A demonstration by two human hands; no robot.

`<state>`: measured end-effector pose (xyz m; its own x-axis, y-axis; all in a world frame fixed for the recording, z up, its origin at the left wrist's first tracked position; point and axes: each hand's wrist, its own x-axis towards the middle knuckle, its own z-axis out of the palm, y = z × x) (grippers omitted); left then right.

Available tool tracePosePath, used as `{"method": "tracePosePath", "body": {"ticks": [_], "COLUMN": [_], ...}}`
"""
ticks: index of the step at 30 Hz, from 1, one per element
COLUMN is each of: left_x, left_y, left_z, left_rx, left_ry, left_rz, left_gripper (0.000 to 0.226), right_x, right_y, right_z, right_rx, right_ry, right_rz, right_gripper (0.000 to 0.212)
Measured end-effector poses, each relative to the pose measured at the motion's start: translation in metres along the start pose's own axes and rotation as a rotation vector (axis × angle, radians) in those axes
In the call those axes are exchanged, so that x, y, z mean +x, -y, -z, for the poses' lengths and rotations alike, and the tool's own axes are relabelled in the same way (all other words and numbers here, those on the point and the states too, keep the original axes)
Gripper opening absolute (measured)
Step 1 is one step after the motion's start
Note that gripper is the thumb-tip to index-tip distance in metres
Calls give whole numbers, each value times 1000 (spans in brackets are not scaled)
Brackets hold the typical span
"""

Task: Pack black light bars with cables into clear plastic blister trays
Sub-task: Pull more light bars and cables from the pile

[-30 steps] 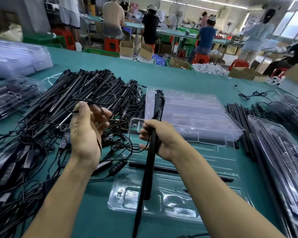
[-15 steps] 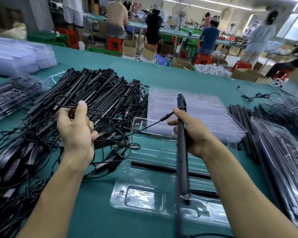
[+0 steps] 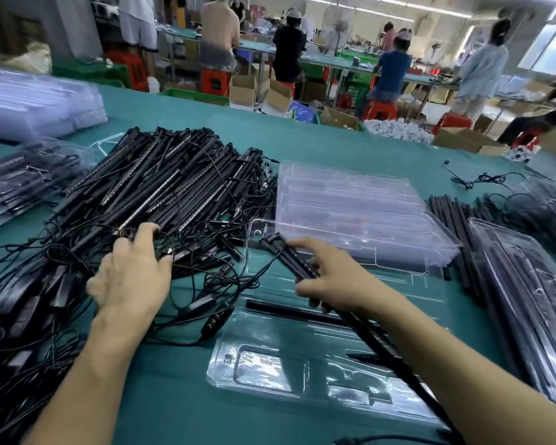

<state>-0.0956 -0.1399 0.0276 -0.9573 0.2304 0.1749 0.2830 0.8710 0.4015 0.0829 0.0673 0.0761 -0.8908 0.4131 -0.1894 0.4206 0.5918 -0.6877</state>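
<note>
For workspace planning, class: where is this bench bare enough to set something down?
Bare green table between cable tangle and open blister tray, and beyond the light-bar pile. Crowded left, and right by filled trays.

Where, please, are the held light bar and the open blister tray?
held light bar (image 3: 289,255), head view, its upper end.
open blister tray (image 3: 267,371), head view, bare near-left compartment.

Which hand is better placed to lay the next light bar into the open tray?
Right. The right hand grips a light bar above the open tray; the left hand is over the tangled pile beside it.
</note>
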Motion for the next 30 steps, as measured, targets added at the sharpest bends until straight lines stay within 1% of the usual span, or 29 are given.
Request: {"method": "tracePosePath", "body": {"ticks": [2,3,5,8,10,13,15,16,18,19,21,23,25,27,28,29,30], "left_x": [-2,-2,-4,-7,-8,-11,-13,-14,-16,-16,-16,-17,-19,-20,-20,-22,-23], "left_y": [2,3,3,2,2,1,3,5,9,9,10,9,9,10,10,9,7], "left_z": [-3,-4,-4,-4,-6,-9,-14,-16,-18,-18,-18,-18,-17,-16,-16,-16,-16], "left_rx": [23,9,-19,-1,17,45,84,107,127,111,63,61,67,41,34,40,56], "left_ry": [36,38,11,-62,-65,-41,-51,-77,-121,-131,-96,-32,47,131,149,152,143], "left_rz": [-3,-1,-20,-78,-83,-97,-126,-154,-276,-357,-500,-602,-637,-651,-667,-683,-692], "left_gripper": [56,57,61,63,57,39,37,39,44,40,29,27,34,51,58,59,56], "right_x": [-1,-1,1,6,10,16,20,22,25,26,27,29,30,31,31,31,31], "right_y": [-6,-7,-8,0,7,14,18,20,21,22,22,22,22,23,23,24,26], "right_z": [-5,-6,-4,3,2,-4,-7,-10,-15,-17,-21,-24,-25,-24,-23,-22,-22], "right_rx": [-344,-461,-547,-588,-615,-600,-556,-546,-532,-525,-498,-491,-522,-544,-541,-525,-512], "right_ry": [28,35,34,120,181,210,223,225,220,212,187,163,140,120,111,104,101], "right_rz": [91,109,92,50,64,103,117,127,153,169,201,223,235,241,247,259,280], "right_gripper": [67,64,59,61,62,62,61,61,57,55,53,52,50,48,47,46,45]}}
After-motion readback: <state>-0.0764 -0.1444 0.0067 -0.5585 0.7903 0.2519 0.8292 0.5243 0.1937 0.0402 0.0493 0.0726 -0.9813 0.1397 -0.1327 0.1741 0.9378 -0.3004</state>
